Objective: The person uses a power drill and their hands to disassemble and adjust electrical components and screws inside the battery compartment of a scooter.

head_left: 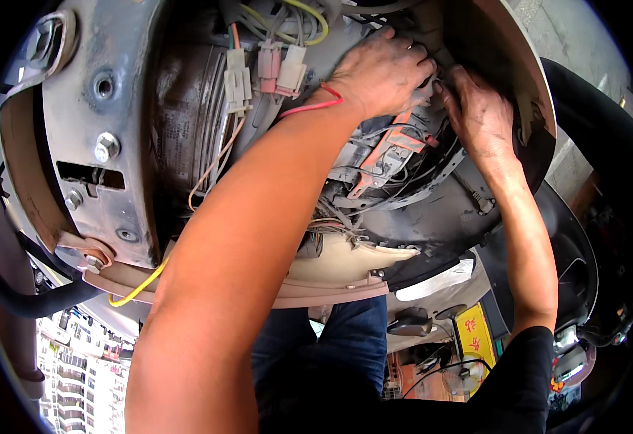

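Deep inside an opened vehicle housing [512, 43], both my hands are close together at the upper right. My left hand [383, 76], with a red cord [316, 105] round its wrist, has its fingers curled over a dark part among the wiring. Just to its right, my right hand [484, 119] bends its thumb and fingers toward the same spot. What either hand grips is hidden by the fingers. Below them sits an orange-red bracket [387, 155] with thin dark wires round it. Wire connectors, one white [237, 85] and one pink [268, 66], hang left of my left hand.
On the left stands a grey metal frame [103, 65] with bolts [106, 147]. A yellow wire [142, 286] loops near my left forearm. Along the housing's lower edge runs a cream panel [345, 267]. Farther down are a yellow sign [475, 336] and a small fan [465, 376].
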Demonstrator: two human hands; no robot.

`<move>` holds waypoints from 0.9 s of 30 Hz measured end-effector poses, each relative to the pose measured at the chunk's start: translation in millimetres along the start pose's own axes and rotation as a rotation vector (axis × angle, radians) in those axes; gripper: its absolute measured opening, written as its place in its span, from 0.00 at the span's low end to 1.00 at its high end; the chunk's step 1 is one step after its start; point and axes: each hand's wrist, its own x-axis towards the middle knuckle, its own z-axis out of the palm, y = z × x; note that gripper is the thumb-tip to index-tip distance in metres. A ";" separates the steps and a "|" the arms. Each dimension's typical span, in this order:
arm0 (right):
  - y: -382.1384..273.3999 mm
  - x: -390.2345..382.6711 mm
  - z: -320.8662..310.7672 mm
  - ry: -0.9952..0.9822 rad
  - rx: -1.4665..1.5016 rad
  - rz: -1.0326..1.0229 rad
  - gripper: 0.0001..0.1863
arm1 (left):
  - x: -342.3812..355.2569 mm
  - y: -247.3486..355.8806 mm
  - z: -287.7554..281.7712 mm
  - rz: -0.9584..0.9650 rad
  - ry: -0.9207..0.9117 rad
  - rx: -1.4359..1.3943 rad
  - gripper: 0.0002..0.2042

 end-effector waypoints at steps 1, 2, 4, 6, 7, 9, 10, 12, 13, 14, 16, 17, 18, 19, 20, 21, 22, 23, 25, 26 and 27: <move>-0.7 0.2 1.1 -0.049 -0.009 0.007 0.12 | -0.8 0.3 0.0 -0.003 0.007 -0.006 0.20; 2.0 2.9 2.1 -0.083 -0.026 0.028 0.16 | -0.9 -0.8 0.4 -0.006 0.013 -0.013 0.20; 2.8 10.4 -0.6 -0.179 -0.072 0.078 0.19 | -1.0 -3.0 0.8 0.000 0.025 -0.029 0.23; 1.2 13.1 -4.5 -0.248 -0.074 0.100 0.23 | -1.6 -3.4 0.7 0.020 0.070 -0.030 0.22; 1.0 14.5 -7.2 -0.271 -0.065 0.098 0.22 | -3.3 -4.5 3.2 0.027 0.096 -0.028 0.21; -3.3 7.6 -7.4 -0.154 -0.092 0.038 0.20 | -11.6 -6.7 7.8 0.008 0.158 -0.175 0.21; -5.2 5.5 -8.4 -0.114 -0.076 0.023 0.19 | -11.6 -8.4 8.1 0.011 0.156 -0.166 0.20; -2.2 6.3 -7.2 -0.121 -0.095 -0.018 0.18 | -11.9 -9.2 9.7 0.018 0.194 -0.127 0.18; 0.5 6.7 -7.5 -0.126 -0.111 -0.030 0.17 | -8.9 -7.5 7.1 0.009 0.157 -0.156 0.18; 1.2 9.3 -7.7 -0.161 -0.130 0.004 0.16 | -4.6 -7.1 4.0 0.001 0.120 -0.185 0.17; -0.8 14.0 -7.1 -0.232 -0.122 0.072 0.17 | -4.1 -6.7 3.6 0.000 0.114 -0.223 0.16; -2.0 17.8 -7.6 -0.292 -0.142 0.107 0.17 | -4.7 -7.3 6.2 0.002 0.149 -0.219 0.16; -0.9 18.5 -7.7 -0.286 -0.111 0.107 0.17 | -5.4 -7.3 8.8 0.006 0.184 -0.215 0.15; 0.2 17.6 -7.9 -0.279 -0.077 0.105 0.18 | -7.0 -7.9 10.4 0.008 0.216 -0.208 0.15; 1.4 16.8 -7.8 -0.272 -0.042 0.104 0.18 | -7.0 -8.0 11.8 0.006 0.214 -0.192 0.15; 2.4 15.5 -5.8 -0.168 -0.038 0.024 0.18 | -6.6 -7.4 13.0 0.005 0.212 -0.176 0.15; 4.9 11.9 -2.8 -0.067 -0.038 -0.050 0.19 | -5.2 -5.9 13.4 0.008 0.212 -0.166 0.15; 6.1 10.1 -1.8 0.034 -0.038 -0.124 0.19 | -4.1 -5.1 13.6 0.001 0.193 -0.176 0.15; 3.5 13.9 -5.0 -0.146 -0.072 -0.041 0.17 | 0.2 -3.3 15.2 -0.010 0.159 -0.195 0.16; -0.9 18.5 -7.0 -0.239 -0.100 0.026 0.16 | -0.4 -2.7 17.2 -0.006 0.201 -0.208 0.16; -3.0 21.5 -8.0 -0.331 -0.128 0.093 0.16 | -4.1 -2.9 19.4 -0.002 0.243 -0.221 0.16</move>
